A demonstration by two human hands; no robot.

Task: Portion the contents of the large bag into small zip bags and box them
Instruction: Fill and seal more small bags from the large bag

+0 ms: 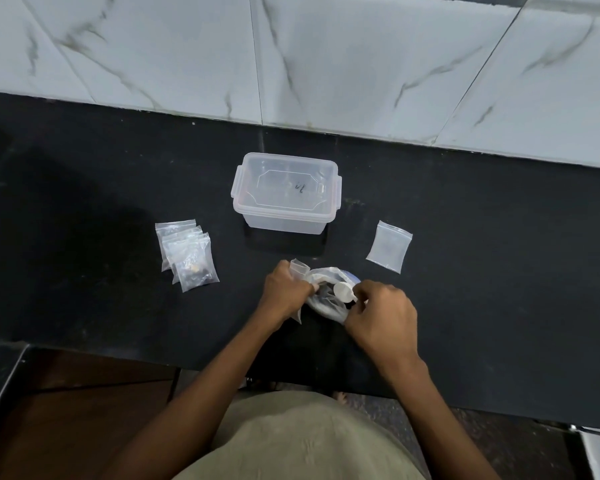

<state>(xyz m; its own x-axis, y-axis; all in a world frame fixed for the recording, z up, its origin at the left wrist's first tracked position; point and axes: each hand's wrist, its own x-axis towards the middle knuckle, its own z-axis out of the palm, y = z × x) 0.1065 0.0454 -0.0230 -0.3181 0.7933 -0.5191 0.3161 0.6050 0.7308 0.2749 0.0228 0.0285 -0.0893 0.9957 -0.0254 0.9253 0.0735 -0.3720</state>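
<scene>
A person stands at a black stone counter [84, 188] backed by a wall of white marble-veined tiles [361, 64], both bare forearms reaching in over its near edge. The left hand [286, 294] grips a small clear zip bag [298, 266], fingers curled round its crumpled top, while the right hand [383, 315] pinches the handle of a small white scoop [342, 291] whose bowl sits at the mouth of the large bag [326, 306]. That large bag, clear plastic with a trace of blue at its far side, lies on the counter between the two hands, near the near edge and roughly mid-width; dark contents show inside it, too small to identify. Behind it, toward the wall, stands a translucent plastic box [286, 192] with side clips, open at the top; a few small dark specks show through it. To the left of the box lies an overlapping pile of filled zip bags [187, 254], dark bits visible in the nearest one. To the right of the box a single flat zip bag [389, 246] lies well apart from the others, apparently unfilled
</scene>
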